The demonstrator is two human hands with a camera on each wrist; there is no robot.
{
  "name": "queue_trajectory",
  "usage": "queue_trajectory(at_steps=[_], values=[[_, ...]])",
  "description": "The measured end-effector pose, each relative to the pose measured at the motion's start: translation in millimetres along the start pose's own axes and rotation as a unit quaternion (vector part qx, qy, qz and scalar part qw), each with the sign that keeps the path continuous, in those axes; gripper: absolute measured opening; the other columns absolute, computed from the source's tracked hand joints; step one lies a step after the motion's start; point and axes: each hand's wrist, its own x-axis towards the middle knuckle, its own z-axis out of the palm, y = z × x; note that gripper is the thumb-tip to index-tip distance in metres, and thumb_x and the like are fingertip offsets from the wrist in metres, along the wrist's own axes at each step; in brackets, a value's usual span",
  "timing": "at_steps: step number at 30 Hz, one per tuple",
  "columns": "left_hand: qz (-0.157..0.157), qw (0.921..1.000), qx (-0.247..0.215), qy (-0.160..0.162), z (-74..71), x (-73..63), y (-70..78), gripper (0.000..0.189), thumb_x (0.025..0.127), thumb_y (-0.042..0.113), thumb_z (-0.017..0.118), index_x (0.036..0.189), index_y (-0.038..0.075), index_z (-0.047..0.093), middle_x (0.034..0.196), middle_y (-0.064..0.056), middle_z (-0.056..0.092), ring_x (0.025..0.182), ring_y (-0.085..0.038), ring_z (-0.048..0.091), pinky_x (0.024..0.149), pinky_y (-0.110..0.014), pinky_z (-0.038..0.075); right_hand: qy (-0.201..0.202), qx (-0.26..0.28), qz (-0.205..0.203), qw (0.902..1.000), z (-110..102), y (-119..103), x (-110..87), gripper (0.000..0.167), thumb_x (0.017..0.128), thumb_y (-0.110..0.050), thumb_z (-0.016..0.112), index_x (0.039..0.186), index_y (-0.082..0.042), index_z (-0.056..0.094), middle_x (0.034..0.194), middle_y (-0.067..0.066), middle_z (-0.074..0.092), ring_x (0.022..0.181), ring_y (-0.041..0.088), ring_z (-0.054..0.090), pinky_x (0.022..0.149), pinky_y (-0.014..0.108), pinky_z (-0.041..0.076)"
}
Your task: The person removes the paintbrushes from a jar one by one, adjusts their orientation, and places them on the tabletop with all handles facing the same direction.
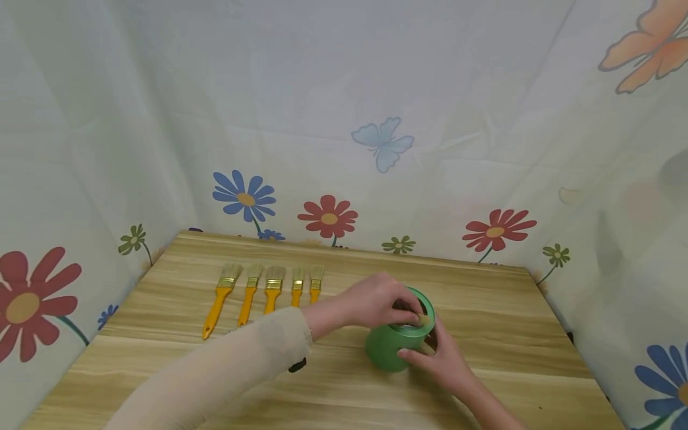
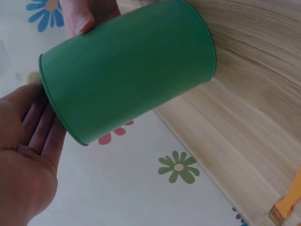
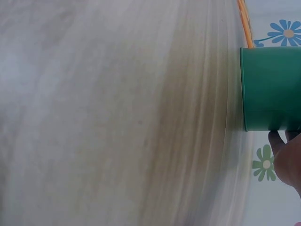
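A green cylindrical can (image 1: 395, 349) is over the right half of the table, its open mouth up. My right hand (image 1: 448, 361) grips its side, thumb at the front and fingers round the back. My left hand (image 1: 378, 301) reaches over the mouth, thumb and fingertips together at the rim. They pinch what looks like a paintbrush (image 1: 424, 321), of which only tan bristles show; the can hides the rest. The left wrist view shows the can's smooth green wall (image 2: 131, 66) between both hands. In the right wrist view the can (image 3: 273, 89) is partly cut off.
Several paintbrushes (image 1: 217, 307) with orange handles lie in a row on the left of the wooden table (image 1: 484, 310), bristles toward the back. My left sleeve (image 1: 231, 364) covers some handle ends. A flowered curtain (image 1: 322, 149) hangs behind the table and along both sides.
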Motion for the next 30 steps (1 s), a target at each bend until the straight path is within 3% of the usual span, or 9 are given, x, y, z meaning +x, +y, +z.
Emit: queue_trajectory(at_steps=[7,12,15,19,23,30], values=[[-0.021,0.9976,-0.042,0.05,-7.7,-1.2,1.0,0.012,0.101,0.022,0.077,0.11,0.016,0.083,0.098,0.008,0.08,0.083,0.01,0.066,0.078,-0.01,0.054,0.005,0.002,0.004,1.0,1,0,-1.6,0.088,0.092,-0.019,0.087,0.163,-0.019,0.036,0.156,0.011,0.053,0.142,0.039,0.052,0.113,0.063,0.046],[-0.04,0.9906,-0.1,0.085,-18.9,-1.6,5.9,0.012,0.101,0.019,0.077,0.11,0.014,0.083,0.102,0.004,0.081,0.09,0.005,0.07,0.08,-0.013,0.057,0.013,0.004,-0.002,0.9999,3,0,-1.6,0.088,0.09,-0.016,0.088,0.162,-0.016,0.037,0.155,0.013,0.055,0.143,0.04,0.051,0.113,0.065,0.045],[-0.032,0.9848,-0.125,0.117,-25.7,-1.6,6.4,0.012,0.1,0.015,0.079,0.109,0.01,0.083,0.101,0.0,0.081,0.089,0.002,0.072,0.079,-0.016,0.059,0.014,0.0,-0.005,0.9999,3,1,-1.5,0.09,0.089,-0.016,0.089,0.163,-0.015,0.037,0.154,0.013,0.056,0.142,0.04,0.051,0.113,0.065,0.046],[-0.02,0.9754,-0.156,0.155,-34.5,-2.3,6.6,0.012,0.098,0.011,0.08,0.108,0.006,0.083,0.1,-0.004,0.081,0.085,0.0,0.074,0.079,-0.02,0.062,0.017,-0.003,-0.004,0.9998,2,1,-1.2,0.089,0.089,-0.017,0.09,0.162,-0.017,0.038,0.154,0.011,0.056,0.142,0.038,0.052,0.113,0.063,0.047],[-0.029,0.9638,-0.188,0.187,-44.6,-4.1,8.6,0.014,0.098,0.01,0.08,0.11,0.004,0.082,0.101,-0.006,0.081,0.086,-0.004,0.075,0.082,-0.024,0.063,0.017,-0.006,-0.007,0.9998,2,1,-0.5,0.091,0.088,-0.018,0.091,0.162,-0.019,0.038,0.154,0.007,0.056,0.142,0.035,0.052,0.113,0.06,0.047],[-0.054,0.9384,-0.242,0.241,-71.2,-8.4,13.5,0.015,0.097,0.01,0.08,0.111,0.002,0.082,0.099,-0.006,0.081,0.092,-0.028,0.079,0.085,-0.033,0.065,0.017,-0.005,-0.005,0.9998,2,1,0.9,0.093,0.087,-0.019,0.092,0.163,-0.02,0.038,0.155,0.007,0.056,0.143,0.035,0.052,0.114,0.059,0.046]])
